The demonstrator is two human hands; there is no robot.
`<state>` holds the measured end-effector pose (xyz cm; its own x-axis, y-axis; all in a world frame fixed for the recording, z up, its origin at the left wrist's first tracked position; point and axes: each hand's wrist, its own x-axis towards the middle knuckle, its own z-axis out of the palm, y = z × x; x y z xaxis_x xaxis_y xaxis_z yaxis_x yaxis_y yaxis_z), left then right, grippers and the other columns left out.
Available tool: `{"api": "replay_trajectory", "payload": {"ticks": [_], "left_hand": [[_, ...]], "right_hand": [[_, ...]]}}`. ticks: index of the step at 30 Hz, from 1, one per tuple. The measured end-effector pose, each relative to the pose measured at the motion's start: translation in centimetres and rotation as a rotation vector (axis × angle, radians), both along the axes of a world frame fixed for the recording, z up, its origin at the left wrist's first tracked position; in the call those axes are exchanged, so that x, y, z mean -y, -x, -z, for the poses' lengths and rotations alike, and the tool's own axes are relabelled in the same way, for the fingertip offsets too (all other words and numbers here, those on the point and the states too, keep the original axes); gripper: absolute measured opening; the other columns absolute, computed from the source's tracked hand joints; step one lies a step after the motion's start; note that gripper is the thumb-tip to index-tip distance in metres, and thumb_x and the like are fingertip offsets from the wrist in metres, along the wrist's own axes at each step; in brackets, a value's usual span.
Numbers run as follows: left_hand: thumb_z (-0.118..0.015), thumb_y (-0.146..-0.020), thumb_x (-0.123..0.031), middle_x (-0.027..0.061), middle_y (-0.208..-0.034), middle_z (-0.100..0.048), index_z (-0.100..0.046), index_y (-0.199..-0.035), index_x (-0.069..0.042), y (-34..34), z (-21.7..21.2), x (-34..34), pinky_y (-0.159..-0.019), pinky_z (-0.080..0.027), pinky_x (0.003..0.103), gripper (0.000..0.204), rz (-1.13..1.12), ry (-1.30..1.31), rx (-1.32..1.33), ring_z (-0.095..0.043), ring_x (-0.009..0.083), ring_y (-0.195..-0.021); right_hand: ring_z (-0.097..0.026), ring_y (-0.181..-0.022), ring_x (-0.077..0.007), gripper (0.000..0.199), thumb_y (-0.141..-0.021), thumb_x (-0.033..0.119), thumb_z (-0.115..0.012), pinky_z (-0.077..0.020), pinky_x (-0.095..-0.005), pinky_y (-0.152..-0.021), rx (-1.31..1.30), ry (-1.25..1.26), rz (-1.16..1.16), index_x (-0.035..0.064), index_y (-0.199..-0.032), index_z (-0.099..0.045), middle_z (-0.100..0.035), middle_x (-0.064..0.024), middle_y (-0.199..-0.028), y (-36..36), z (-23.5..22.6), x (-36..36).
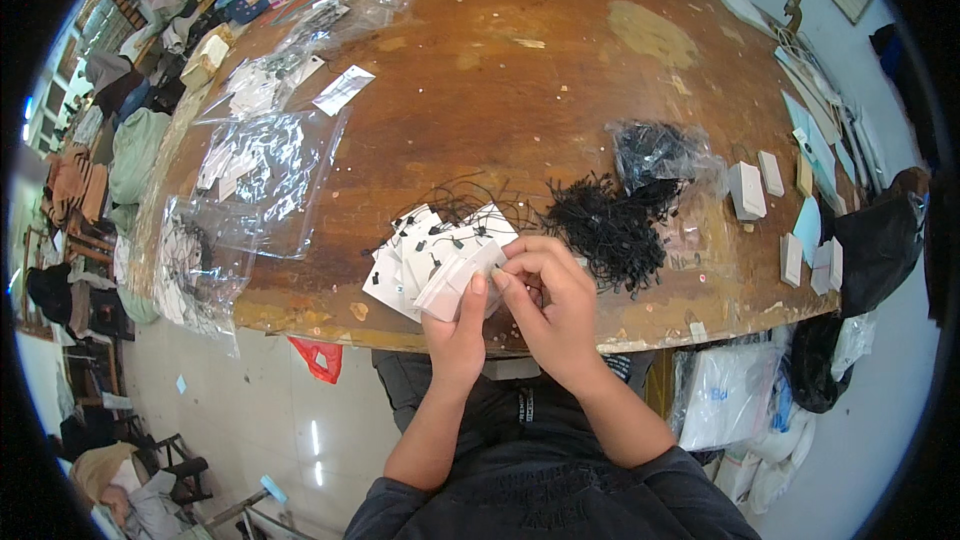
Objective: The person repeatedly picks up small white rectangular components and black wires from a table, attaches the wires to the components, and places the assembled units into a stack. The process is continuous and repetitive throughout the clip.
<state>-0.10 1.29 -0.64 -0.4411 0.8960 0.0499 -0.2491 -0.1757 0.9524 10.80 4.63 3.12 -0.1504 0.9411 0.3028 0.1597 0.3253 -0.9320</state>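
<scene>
My left hand [458,335] is closed on a small stack of white tags [447,287] at the table's near edge, its thumb on top. The fingers of my right hand [553,308] pinch together at the stack's right corner. What lies between them is too small to make out. Just beyond my hands is a loose pile of white hang tags [388,270] with black strings and small black clasps. A tangled heap of black tag strings [608,240] lies to the right of it.
A clear bag of black strings [655,155] sits behind the heap. Stacks of white cards [747,192] stand at the right. Plastic bags with tags [285,175] cover the left side of the wooden table [480,90]. A black bag [888,240] hangs by the right edge.
</scene>
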Motion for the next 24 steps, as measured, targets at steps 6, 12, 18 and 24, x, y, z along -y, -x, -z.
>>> {"api": "replay_trajectory", "payload": {"ticks": [6,12,18,24], "left_hand": [[-0.058,-0.096,-0.015,0.007,-0.105,-0.06,-0.057,-0.109,0.003,-0.6,-0.6,-0.2,-0.081,-0.046,0.027,0.022,-0.121,0.006,-0.12,-0.056,0.0118,-0.093],[-0.066,-0.089,-0.005,0.0062,-0.097,-0.061,-0.059,-0.103,0.003,-0.7,-0.6,0.2,-0.078,-0.047,0.026,0.018,-0.144,0.0,-0.042,-0.056,0.0106,-0.089],[-0.069,-0.081,0.001,0.0072,-0.095,-0.063,-0.065,-0.098,-0.003,-0.3,-0.5,0.4,-0.077,-0.049,0.029,0.018,-0.161,-0.127,-0.39,-0.06,0.0159,-0.088],[-0.073,-0.062,-0.013,0.0,-0.093,-0.065,-0.072,-0.088,-0.017,2.0,-0.9,-0.4,-0.075,-0.051,0.036,0.026,-0.266,-0.502,-1.315,-0.062,0.0258,-0.09]], "right_hand": [[-0.063,-0.088,-0.03,0.012,-0.08,0.002,-0.069,-0.0502,-0.0344,-0.072,0.116,-0.249,0.055,0.0007,-0.089,-0.061,-0.063,-0.0164,-0.109,0.5,0.1,1.0],[-0.059,-0.077,-0.029,0.009,-0.085,-0.002,-0.062,-0.0489,-0.0352,-0.068,0.072,-0.112,0.049,-0.0008,-0.092,-0.056,-0.056,-0.0134,-0.092,0.3,-0.4,0.7],[-0.058,-0.079,-0.0294,0.005,-0.087,-0.003,-0.058,-0.0479,-0.034,-0.07,0.106,-0.189,-0.051,-0.0019,-0.091,-0.055,-0.055,-0.0145,-0.091,0.4,-0.6,-0.2],[-0.057,-0.075,-0.0124,0.011,-0.087,0.004,-0.065,-0.0453,-0.028,-0.064,-0.309,0.443,-0.238,-0.0006,-0.087,-0.056,-0.06,-0.003,-0.081,-2.0,0.1,-0.7]]}}
